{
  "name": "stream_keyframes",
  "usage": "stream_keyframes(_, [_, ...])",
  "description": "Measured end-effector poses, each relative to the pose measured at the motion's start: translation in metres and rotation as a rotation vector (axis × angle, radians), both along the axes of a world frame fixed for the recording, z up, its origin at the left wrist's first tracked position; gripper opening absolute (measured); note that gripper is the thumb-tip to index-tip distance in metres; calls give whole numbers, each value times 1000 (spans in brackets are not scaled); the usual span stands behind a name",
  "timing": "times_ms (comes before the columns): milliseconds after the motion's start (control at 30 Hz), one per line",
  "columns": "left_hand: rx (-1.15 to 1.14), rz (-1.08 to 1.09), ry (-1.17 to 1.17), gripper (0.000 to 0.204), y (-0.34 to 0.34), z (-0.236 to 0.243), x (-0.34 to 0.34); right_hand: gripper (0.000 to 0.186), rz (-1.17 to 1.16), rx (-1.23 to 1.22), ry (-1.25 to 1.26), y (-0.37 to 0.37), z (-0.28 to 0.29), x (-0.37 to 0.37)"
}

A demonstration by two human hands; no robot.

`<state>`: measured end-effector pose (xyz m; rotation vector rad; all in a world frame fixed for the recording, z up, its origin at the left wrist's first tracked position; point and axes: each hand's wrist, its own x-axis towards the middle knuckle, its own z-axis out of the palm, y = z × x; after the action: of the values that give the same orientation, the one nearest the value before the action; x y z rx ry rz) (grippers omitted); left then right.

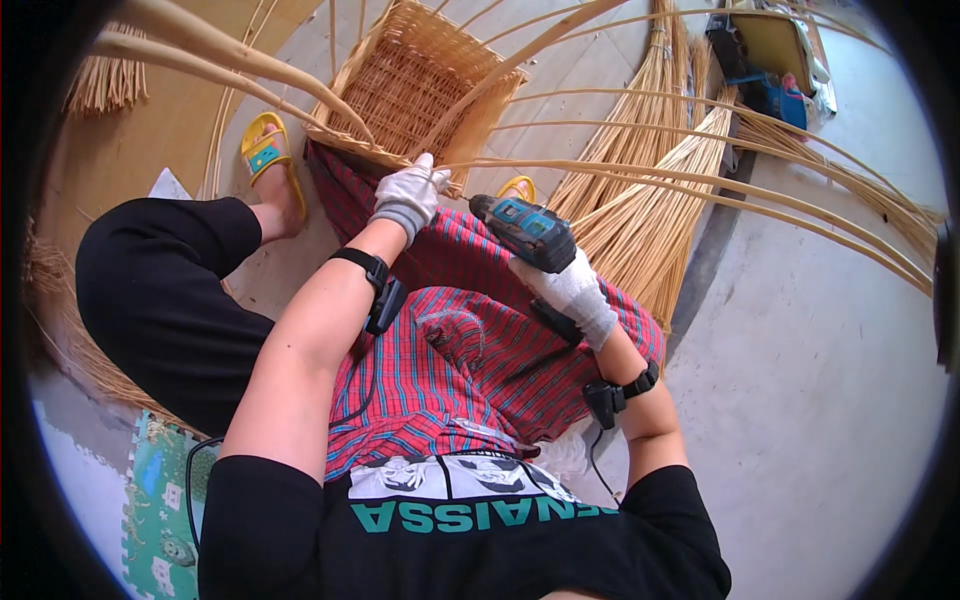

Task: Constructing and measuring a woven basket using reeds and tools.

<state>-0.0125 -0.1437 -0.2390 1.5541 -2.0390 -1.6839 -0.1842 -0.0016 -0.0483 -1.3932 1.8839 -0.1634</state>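
A tan wicker basket (425,70) lies tilted in front of my lap, its woven inside facing up and long rods fanning out from its rim. My left hand (408,195), in a white glove, is closed at the basket's near right corner, pinching the end of a long wicker rod (600,168) there. In my gloved right hand (572,290) is a blue and black cordless drill (528,230), gripped by its handle. The drill's nose points left at that corner, just beside my left fingers. Whether the bit touches the wicker is too small to tell.
Bundles of wicker rods (665,190) spread over the floor to the right. Thick bent rods (230,55) arch across the upper left. A red plaid cloth (430,380) covers my lap. A dark box with blue things (770,70) stands far right; a green foam mat (160,510) lies lower left.
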Motion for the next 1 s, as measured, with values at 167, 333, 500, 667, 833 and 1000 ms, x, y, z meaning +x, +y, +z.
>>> stream_keyframes(167, [69, 121, 128, 27, 1, -20, 16, 49, -50, 88, -90, -17, 10, 17])
stream_keyframes(333, [-130, -47, -81, 27, 3, -12, 7, 51, 45, 46, -14, -23, 18, 15])
stream_keyframes(500, [-130, -35, -19, 34, 4, -8, 7, 43, 47, 124, 52, -36, 25, 15])
stream_keyframes(667, [-156, -41, -67, 39, 4, 1, 8, 33, 207, 28, 150, -37, 27, 19])
stream_keyframes(833, [-198, -23, -62, 39, 4, -4, 6, 37, 199, 20, 155, -38, 22, 16])
stream_keyframes(1000, [-151, -4, -31, 38, 10, -11, 4, 40, 183, 105, 166, -33, 16, 10])
